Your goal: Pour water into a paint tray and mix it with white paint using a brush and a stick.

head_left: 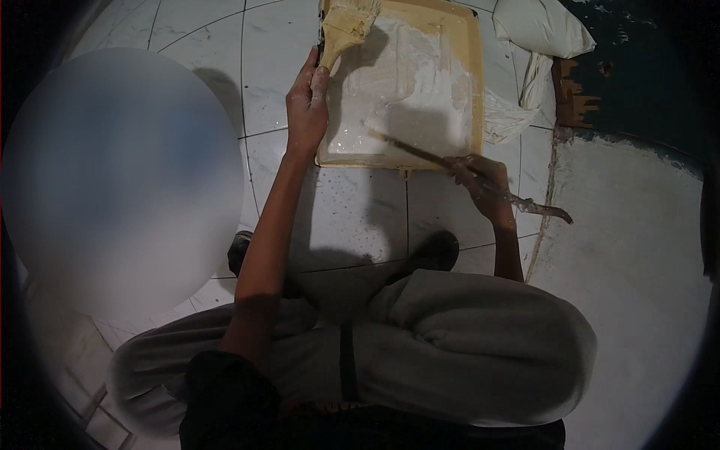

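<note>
Person: squatting on the tiled floor (360, 217), knees in grey trousers (465, 345) spread wide, dark shoes (439, 251) planted just short of the tray.
Tray: a shallow, cream-coloured rectangular tray (475, 82) lies flat on the floor straight ahead of the knees, its bed smeared with wet white paint (420, 90).
Left hand: the left hand (306, 105) sits at the tray's left edge, fingers wrapped shut around the handle of a wide brush (346, 26); skin flecked with white.
Brush: bristles point away from the person and rest over the tray's far left corner, coated in pale paint.
Right hand: the right hand (480, 184) is closed on a thin stick (420, 154), gripping it near the middle, just outside the tray's near right corner.
Stick: it slants from the paint in the tray, across the near rim, through the fist, and ends out over the floor to the right; crusted with dried paint along its length.
Hands to each other: well apart, one at each side of the tray.
Around: a white bag (540, 26) slumps beyond the tray's right side; a pale painted slab (630, 247) fills the right; a blurred round patch covers the left.
</note>
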`<act>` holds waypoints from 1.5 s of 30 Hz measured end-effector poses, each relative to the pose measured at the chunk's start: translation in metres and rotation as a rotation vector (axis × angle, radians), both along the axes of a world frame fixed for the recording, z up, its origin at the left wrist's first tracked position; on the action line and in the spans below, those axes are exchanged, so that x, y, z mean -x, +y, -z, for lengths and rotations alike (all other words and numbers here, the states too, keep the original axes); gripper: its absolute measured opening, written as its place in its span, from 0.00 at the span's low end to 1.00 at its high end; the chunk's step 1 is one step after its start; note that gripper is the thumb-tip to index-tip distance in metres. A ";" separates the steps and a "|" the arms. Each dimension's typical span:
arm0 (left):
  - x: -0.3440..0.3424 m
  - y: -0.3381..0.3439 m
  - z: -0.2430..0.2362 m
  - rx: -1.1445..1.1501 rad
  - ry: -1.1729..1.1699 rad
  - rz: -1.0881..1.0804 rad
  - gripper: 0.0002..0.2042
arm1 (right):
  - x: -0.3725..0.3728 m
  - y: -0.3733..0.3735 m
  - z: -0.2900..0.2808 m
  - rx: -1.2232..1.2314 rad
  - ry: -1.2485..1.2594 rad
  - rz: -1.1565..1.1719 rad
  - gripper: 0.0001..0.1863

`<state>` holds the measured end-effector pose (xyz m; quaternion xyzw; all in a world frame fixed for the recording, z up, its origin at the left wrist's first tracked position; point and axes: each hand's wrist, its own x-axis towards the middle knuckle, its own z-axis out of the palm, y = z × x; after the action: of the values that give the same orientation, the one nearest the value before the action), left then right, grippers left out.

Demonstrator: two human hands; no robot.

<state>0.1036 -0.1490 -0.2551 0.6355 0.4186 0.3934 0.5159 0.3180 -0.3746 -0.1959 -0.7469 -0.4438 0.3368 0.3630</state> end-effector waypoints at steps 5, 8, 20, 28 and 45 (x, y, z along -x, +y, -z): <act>0.001 -0.001 0.006 0.080 -0.096 -0.040 0.19 | -0.014 -0.023 -0.030 -0.044 -0.012 0.086 0.09; 0.002 -0.006 0.000 0.126 -0.057 -0.007 0.16 | -0.024 -0.045 -0.052 -0.036 -0.095 0.251 0.09; 0.005 -0.008 -0.009 0.337 0.025 -0.148 0.14 | 0.000 -0.056 -0.041 0.075 -0.134 0.333 0.13; 0.001 -0.011 -0.023 0.263 0.090 -0.166 0.16 | 0.003 -0.057 -0.034 0.001 0.002 0.319 0.15; 0.001 -0.015 -0.050 0.122 0.060 -0.174 0.18 | 0.008 -0.060 -0.041 -0.023 0.024 0.309 0.11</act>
<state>0.1029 -0.1638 -0.2054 0.5756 0.5106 0.3914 0.5047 0.3099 -0.4345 -0.1545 -0.7981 -0.3230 0.2808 0.4242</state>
